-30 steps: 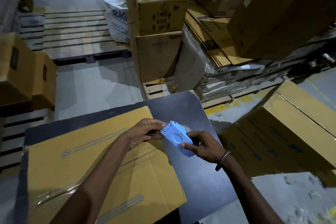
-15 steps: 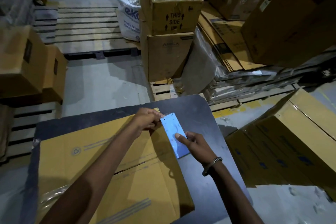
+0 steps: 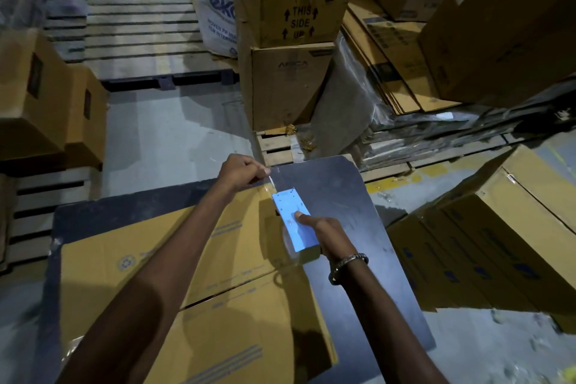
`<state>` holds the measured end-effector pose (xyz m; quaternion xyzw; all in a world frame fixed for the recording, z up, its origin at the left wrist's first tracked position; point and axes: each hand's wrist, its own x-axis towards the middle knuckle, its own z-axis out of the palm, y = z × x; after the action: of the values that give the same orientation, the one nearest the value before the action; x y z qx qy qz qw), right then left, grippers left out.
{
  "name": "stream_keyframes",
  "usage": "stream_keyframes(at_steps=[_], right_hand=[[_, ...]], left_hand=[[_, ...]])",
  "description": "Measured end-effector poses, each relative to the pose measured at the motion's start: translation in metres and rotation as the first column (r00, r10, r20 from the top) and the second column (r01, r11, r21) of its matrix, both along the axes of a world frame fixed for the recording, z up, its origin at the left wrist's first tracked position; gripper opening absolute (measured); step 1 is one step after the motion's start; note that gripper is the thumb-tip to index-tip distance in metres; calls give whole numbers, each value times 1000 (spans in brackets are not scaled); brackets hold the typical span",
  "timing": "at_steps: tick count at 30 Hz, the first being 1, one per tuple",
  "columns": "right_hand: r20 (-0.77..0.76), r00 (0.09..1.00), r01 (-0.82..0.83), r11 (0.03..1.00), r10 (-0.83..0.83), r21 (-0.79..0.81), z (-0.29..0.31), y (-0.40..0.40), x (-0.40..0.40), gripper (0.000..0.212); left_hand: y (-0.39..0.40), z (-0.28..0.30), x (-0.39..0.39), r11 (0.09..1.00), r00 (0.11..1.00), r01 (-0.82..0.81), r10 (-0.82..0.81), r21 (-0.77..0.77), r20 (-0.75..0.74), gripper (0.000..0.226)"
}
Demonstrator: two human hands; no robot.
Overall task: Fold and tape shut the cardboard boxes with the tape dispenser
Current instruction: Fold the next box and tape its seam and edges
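Note:
A flattened tan cardboard box (image 3: 199,262) lies on a dark table (image 3: 352,212). Its right edge runs under a light blue tape dispenser (image 3: 294,221). My right hand (image 3: 327,235) grips the dispenser, forefinger laid along its top, pressing it on the box's right edge. My left hand (image 3: 241,173) sits at the box's far right corner and pinches the free end of clear tape (image 3: 270,181), which stretches from my fingers back to the dispenser's nose.
Stacked brown cartons (image 3: 290,50) stand on a wooden pallet beyond the table. More cartons (image 3: 498,237) lean close at the right, others (image 3: 40,103) at the left. Bare concrete floor (image 3: 162,131) lies ahead left.
The dispenser went from held in the air to pressed on the box edge. My left hand drew tape out toward the far corner while my right hand slid the dispenser nearer.

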<state>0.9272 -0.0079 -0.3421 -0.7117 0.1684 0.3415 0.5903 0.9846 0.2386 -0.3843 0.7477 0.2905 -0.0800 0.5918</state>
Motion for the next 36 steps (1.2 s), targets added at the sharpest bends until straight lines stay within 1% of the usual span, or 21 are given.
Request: stream_keyframes(at_steps=[2, 6, 8, 10, 13, 14, 16, 17, 18, 21, 23, 25, 28, 29, 33, 36], right_hand=[[-60, 997, 46, 999, -45, 21, -2, 3, 8, 29], [-66, 997, 47, 997, -51, -58, -7, 11, 20, 35], [-67, 997, 36, 995, -43, -98, -7, 12, 25, 34], [-65, 998, 18, 992, -26, -126, -8, 10, 29, 36], [-56, 998, -7, 988, -2, -152, -10, 8, 28, 47], [-47, 999, -12, 988, 5, -154, -10, 9, 28, 49], [-34, 999, -41, 984, 36, -172, -9, 13, 29, 47], [-27, 998, -60, 980, 56, -191, -8, 15, 28, 43], [-15, 997, -77, 974, 76, -213, -8, 16, 27, 41], [30, 992, -109, 961, 121, -253, -7, 19, 24, 44], [52, 988, -124, 957, 142, -261, -5, 19, 23, 47], [61, 983, -149, 947, 173, -286, 0, 20, 21, 48], [80, 982, -143, 948, 172, -284, 3, 22, 18, 48], [83, 982, -142, 947, 172, -287, 5, 20, 16, 48], [101, 964, -201, 920, 247, -336, 11, 5, -1, 48], [89, 962, -217, 920, 258, -326, 8, -13, -18, 53]], left_hand=[[-2, -7, 5, 1000, 1000, -3, 3, 17, -5, 15], [-7, -23, 5, 997, 999, -6, 8, 74, -33, 9], [-7, -33, 4, 995, 996, 2, 7, 97, -92, 11], [-4, -35, 8, 996, 982, 21, -5, 84, -187, 23], [4, -35, 11, 995, 941, 97, -79, 39, -329, 60], [5, -35, 10, 991, 929, 127, -104, 42, -356, 71], [6, -35, 5, 985, 918, 161, -126, 64, -376, 85], [3, -35, 2, 979, 927, 172, -122, 114, -354, 89], [0, -35, -2, 964, 948, 183, -122, 191, -293, 86], [-12, -35, -19, 886, 988, 152, -147, 439, -45, 55], [-17, -32, -29, 847, 979, 159, -201, 508, 28, 56], [-15, -30, -34, 826, 968, 182, -245, 534, 50, 56], [-12, -26, -33, 810, 964, 192, -262, 554, 48, 45], [-13, -25, -33, 799, 963, 192, -265, 569, 46, 45], [-16, -24, -33, 748, 966, 166, -255, 643, 47, 57], [-21, -25, -34, 729, 967, 142, -248, 669, 65, 59]])
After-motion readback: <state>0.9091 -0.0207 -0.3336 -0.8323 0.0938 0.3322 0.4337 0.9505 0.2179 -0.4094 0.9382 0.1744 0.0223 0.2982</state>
